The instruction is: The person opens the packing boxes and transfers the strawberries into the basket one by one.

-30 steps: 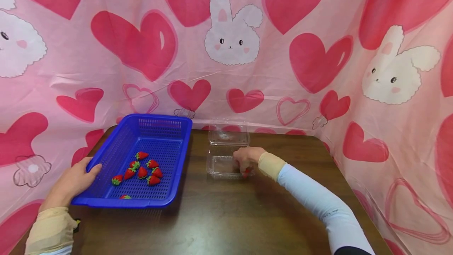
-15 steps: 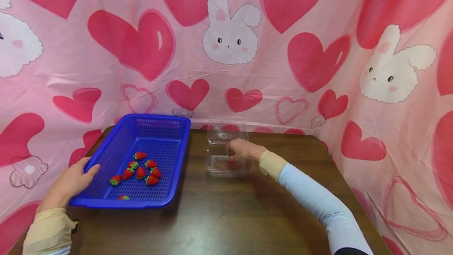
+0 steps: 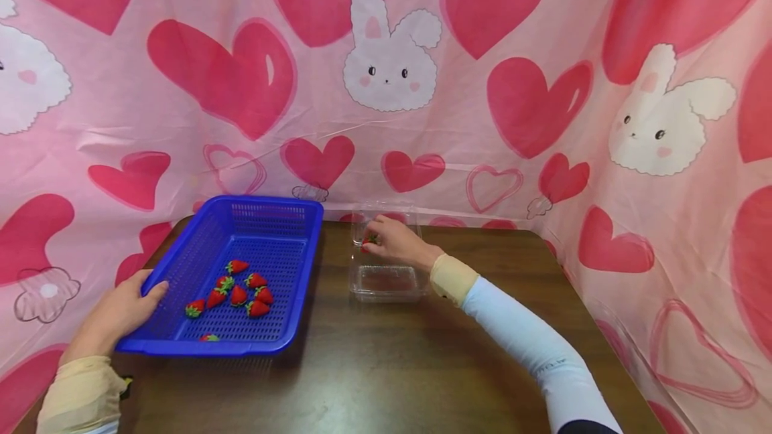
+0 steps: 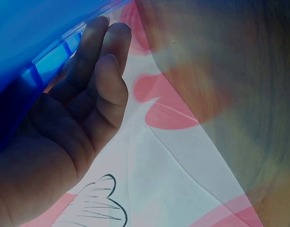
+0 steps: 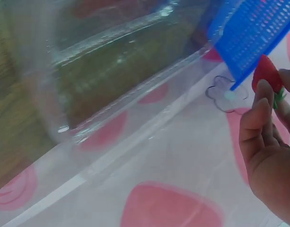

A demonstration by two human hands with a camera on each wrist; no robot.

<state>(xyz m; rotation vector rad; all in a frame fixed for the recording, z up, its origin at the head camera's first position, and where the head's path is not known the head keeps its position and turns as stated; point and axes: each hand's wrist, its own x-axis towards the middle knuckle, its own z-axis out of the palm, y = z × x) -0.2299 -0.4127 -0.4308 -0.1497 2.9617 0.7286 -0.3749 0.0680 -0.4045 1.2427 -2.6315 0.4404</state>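
My left hand (image 3: 123,307) grips the left rim of a blue perforated plastic basket (image 3: 310,253). In the left wrist view, the fingers (image 4: 114,87) curl against the basket's blue side. Several red strawberries (image 3: 238,295) with green leaves lie on the basket floor. To the right is a clear plastic clamshell box (image 3: 386,295) with its lid swung up at the back. Above the box my right hand (image 3: 399,242) pinches one strawberry (image 5: 267,75) between thumb and fingers. In the right wrist view, the held berry is apart from the box, its red tip pointing up.
A brown wooden table (image 3: 374,380) carries the basket and the box. Pink cloth (image 3: 326,106) printed with hearts and rabbits hangs close behind the table and along its sides.
With the strawberry pinched in it, my right hand has risen from inside the box and moved left and back toward the lid. My left hand and the basket stay put.
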